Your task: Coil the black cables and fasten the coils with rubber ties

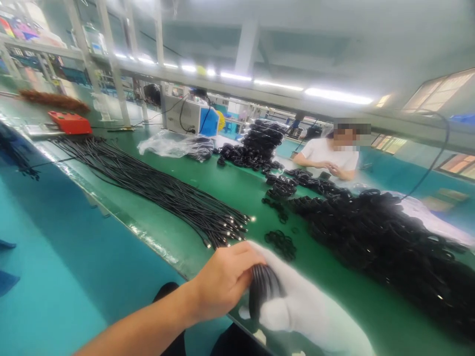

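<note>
My bare left hand is closed, its fingers gripping a coiled black cable from the left. On the other side my right hand, in a white glove, wraps round the same coil with its thumb in front. The coil is held just above the near edge of the green table, and parts of it are hidden by my fingers. Beyond my hands lies a long bundle of straight black cables, its metal plug ends turned towards me. Several small black loops rest on the table just past the glove.
A large heap of coiled black cables covers the right side of the green table. Farther back are a clear plastic bag, a grey and blue machine and a red box. A co-worker sits across the table.
</note>
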Demonstrator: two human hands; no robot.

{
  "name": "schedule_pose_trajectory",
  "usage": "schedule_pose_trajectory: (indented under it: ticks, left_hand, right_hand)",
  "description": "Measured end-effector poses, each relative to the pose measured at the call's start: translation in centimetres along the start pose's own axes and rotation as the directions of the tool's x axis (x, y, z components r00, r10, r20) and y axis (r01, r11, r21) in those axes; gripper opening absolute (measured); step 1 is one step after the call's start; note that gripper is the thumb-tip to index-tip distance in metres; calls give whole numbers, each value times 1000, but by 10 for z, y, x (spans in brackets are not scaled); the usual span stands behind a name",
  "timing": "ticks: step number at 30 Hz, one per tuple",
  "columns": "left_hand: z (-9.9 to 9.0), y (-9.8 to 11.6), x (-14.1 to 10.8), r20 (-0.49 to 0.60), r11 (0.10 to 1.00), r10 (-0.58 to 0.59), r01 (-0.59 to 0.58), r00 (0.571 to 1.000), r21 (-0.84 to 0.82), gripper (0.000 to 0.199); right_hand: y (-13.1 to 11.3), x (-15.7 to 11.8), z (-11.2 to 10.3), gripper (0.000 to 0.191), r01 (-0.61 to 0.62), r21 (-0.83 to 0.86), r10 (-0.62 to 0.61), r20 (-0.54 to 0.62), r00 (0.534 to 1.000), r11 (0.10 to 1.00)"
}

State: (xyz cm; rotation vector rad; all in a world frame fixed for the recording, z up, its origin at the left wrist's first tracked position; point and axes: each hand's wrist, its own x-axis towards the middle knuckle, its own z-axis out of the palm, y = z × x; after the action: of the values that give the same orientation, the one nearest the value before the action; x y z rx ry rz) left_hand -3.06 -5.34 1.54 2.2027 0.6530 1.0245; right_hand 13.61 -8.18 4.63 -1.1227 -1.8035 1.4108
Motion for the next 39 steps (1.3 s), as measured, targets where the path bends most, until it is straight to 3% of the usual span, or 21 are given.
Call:
schedule_pose_trajectory:
  ticks: [4, 8, 10, 14, 20, 24, 29, 32, 36, 39]
  left_hand:
    - [2, 0, 7, -50, 982, -186, 187, 981, 21, 27]
    - [5, -6, 16, -12, 890, -437, 431, 899, -147, 22]
    - [8, -11, 20, 10, 858, -489, 483, 872, -172, 14]
    - [16, -16, 24, -46, 857, -509, 501, 860, -117, 7]
    - [25, -21, 24, -97, 810, -586, 582, 804, -70, 12]
    - [26, -25, 25, -85, 810, -585, 586, 807, -8, 6]
    - [22, -29, 25, -66, 814, -575, 578, 815, 47, 4]
    - [22, -33, 24, -71, 817, -568, 572, 820, 72, 3]
    - [23, -37, 26, -58, 824, -560, 563, 827, 66, 1]
    - [16, -41, 33, -12, 858, -513, 513, 859, 45, 9]
  right_hand:
    - [16, 9, -1, 48, -6, 250, 8, -7, 1000, 968]
    - [45, 17, -8, 37, -105, 599, 9, 161, 987, 794]
    - [57, 19, -10, 34, -117, 669, 6, 166, 986, 734]
    - [70, 22, -11, 28, -84, 687, -1, 123, 992, 721]
    - [66, 24, -3, 22, -44, 639, -14, 86, 996, 768]
    - [65, 24, -1, 25, -74, 576, 5, 120, 993, 814]
    - [70, 24, -2, 10, -132, 493, 94, 102, 990, 860]
    - [71, 26, 3, 13, -123, 551, 92, 83, 992, 825]
    - [71, 27, 8, 19, -144, 687, 111, 92, 990, 712]
    - [72, 23, -8, 22, -147, 707, 144, 64, 987, 692]
